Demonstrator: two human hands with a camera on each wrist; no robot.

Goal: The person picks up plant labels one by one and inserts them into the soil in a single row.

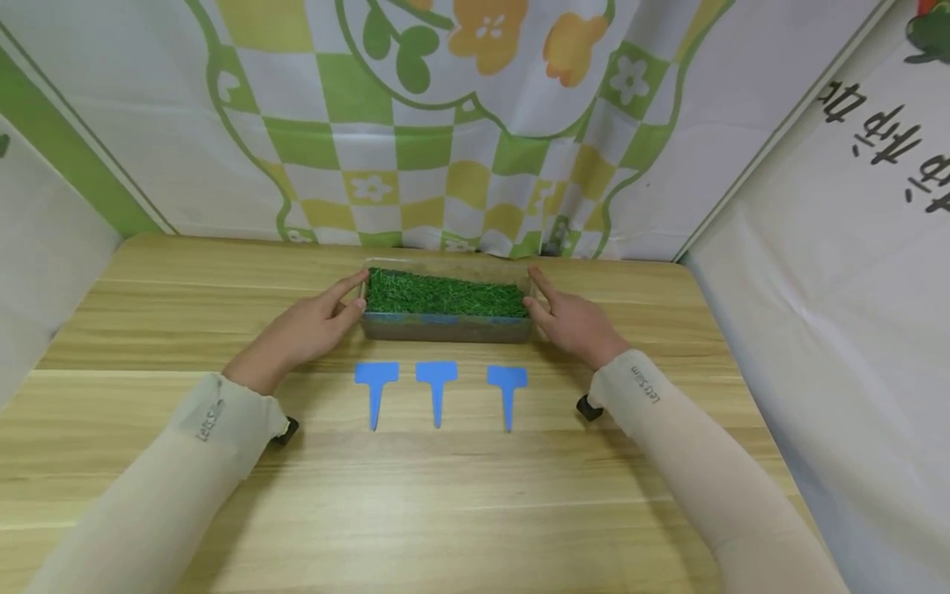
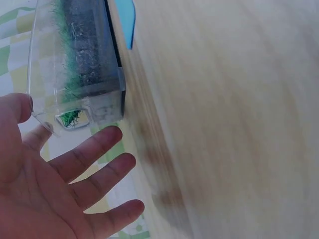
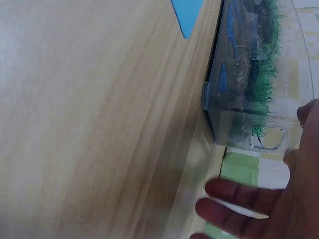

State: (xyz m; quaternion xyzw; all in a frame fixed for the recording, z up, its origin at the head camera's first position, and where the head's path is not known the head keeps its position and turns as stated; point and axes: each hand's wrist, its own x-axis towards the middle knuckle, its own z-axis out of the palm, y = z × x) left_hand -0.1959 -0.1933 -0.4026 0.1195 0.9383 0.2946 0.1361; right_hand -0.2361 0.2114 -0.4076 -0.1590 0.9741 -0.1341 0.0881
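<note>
A clear plastic box (image 1: 448,330) with green artificial grass (image 1: 445,295) over dark filling stands at the table's back. At its left end, my left hand (image 1: 310,328) touches the rim with thumb and forefinger; its other fingers (image 2: 102,180) are spread straight, apart from the box. My right hand (image 1: 579,323) touches the right end likewise, its lower fingers (image 3: 239,196) extended in the right wrist view. In front of the box lie three blue T-shaped plant labels: a left one (image 1: 377,378), a middle one (image 1: 437,375) and a right one (image 1: 508,379), stems toward me.
The box stands on a light wood-grain table (image 1: 445,511). Right behind it hangs a green, yellow and white patterned cloth (image 1: 423,157). White sheets (image 1: 839,272) enclose the sides. A dark wrist device (image 1: 590,407) shows under the right sleeve.
</note>
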